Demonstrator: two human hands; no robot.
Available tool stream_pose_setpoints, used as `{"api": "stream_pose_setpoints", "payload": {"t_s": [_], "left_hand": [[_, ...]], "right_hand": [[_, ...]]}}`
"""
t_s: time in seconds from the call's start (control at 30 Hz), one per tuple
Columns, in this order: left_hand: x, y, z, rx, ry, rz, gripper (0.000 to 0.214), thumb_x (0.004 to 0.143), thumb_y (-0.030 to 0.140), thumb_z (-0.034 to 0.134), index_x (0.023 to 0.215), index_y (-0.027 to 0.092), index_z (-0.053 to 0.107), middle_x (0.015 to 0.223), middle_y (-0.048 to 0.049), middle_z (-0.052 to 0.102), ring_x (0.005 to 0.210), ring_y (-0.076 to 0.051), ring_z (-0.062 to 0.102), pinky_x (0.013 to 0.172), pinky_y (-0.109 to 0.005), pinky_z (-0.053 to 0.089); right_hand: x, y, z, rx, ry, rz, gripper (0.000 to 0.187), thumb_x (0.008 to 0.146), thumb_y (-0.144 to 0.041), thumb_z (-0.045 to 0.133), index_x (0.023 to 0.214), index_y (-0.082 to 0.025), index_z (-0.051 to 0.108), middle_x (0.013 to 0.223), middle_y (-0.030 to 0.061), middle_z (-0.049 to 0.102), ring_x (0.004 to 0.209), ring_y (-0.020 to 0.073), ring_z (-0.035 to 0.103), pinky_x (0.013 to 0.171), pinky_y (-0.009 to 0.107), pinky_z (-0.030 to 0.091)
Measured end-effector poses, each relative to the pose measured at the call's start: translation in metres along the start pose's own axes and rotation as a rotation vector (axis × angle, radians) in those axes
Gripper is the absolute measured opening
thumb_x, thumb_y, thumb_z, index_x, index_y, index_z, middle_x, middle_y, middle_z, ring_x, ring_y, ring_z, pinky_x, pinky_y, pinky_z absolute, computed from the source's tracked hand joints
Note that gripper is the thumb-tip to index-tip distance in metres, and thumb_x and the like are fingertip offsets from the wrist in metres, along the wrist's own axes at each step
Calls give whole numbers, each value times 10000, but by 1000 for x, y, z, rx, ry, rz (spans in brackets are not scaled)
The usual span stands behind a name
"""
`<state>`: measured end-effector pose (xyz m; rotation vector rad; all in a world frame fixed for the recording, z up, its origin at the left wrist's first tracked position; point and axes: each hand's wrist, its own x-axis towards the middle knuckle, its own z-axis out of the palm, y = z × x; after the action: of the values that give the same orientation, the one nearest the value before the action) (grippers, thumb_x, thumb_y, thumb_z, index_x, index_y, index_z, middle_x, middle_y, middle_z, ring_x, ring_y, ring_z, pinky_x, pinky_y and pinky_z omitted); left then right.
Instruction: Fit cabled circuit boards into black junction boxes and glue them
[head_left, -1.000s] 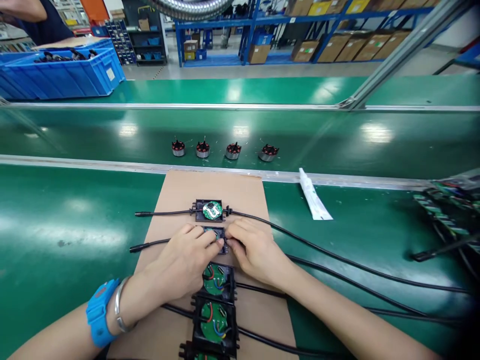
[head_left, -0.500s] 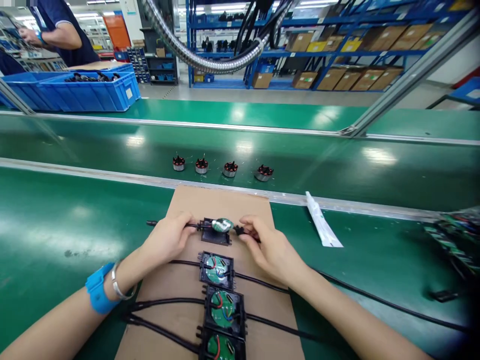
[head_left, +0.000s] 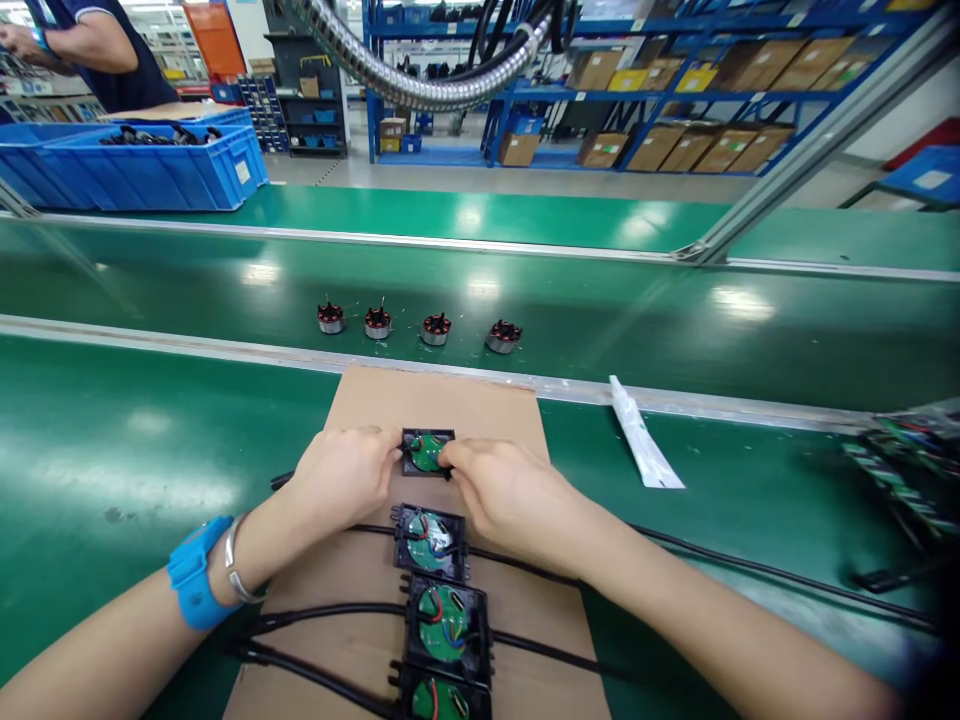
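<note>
A small black housing with a round green circuit board [head_left: 427,452] lies on the brown cardboard sheet [head_left: 442,395]. My left hand [head_left: 341,478] grips its left side with curled fingers. Its right side is pinched by my right hand [head_left: 504,492], whose fingertips press on the board. Three more black housings with green boards and red and blue wires [head_left: 429,541] [head_left: 445,618] [head_left: 441,698] line up toward me on the cardboard. Black cables [head_left: 750,570] run out from them to both sides.
Several small motor stators [head_left: 377,322] stand in a row on the conveyor belt [head_left: 675,320] beyond the cardboard. A white tube [head_left: 641,447] lies to the right. Green boards [head_left: 911,455] pile at far right. Blue bins [head_left: 142,165] and another person [head_left: 90,50] are far left.
My hands left the second housing, took the farthest one by its cable ends and lifted it, then set it down; both hands now hold its body.
</note>
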<state>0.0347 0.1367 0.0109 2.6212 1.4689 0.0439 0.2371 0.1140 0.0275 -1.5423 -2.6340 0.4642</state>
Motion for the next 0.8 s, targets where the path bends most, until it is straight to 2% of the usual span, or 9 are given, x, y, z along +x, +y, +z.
{"api": "stream_pose_setpoints", "payload": {"t_s": [0.17,0.27,0.43,0.53,0.7,0.8], "left_hand": [[2,-1,1,-8,-2,-13,220,924,238,418,960,195,631,827,-51,721,726,-255,694,597,-322,501],[2,-3,1,-27,1,-19,217,923,246,422,960,201,631,824,-49,723,728,-261,694,598,-330,506],[2,-4,4,-78,10,-19,224,919,244,432,966,191,644,831,-58,722,728,-257,689,611,-337,511],[3,-5,6,-131,24,-3,217,908,221,455,969,188,660,871,-57,719,776,-244,685,658,-336,520],[8,-13,9,-232,52,13,180,864,176,552,932,190,717,913,-48,707,829,-215,672,744,-325,525],[9,-17,10,-277,59,12,158,845,184,613,940,207,738,887,-28,720,815,-198,673,746,-310,529]], "right_hand": [[7,4,2,-38,-56,-10,382,847,-147,405,1152,-171,634,919,111,716,778,227,672,655,306,422],[9,4,5,-48,-103,-11,370,856,-166,378,1102,-155,653,880,126,719,720,228,670,620,309,408],[10,0,4,-67,-106,-3,326,853,-173,370,990,-157,666,821,126,710,686,234,657,594,315,387],[12,0,4,-85,-112,8,325,844,-175,373,989,-150,663,785,125,705,657,232,646,581,316,381],[13,2,8,-51,-78,25,433,827,-200,395,1199,-158,613,889,141,713,747,260,666,613,325,415],[8,0,12,-43,-66,30,453,847,-209,386,1239,-147,603,893,141,714,758,259,669,622,325,426]]}}
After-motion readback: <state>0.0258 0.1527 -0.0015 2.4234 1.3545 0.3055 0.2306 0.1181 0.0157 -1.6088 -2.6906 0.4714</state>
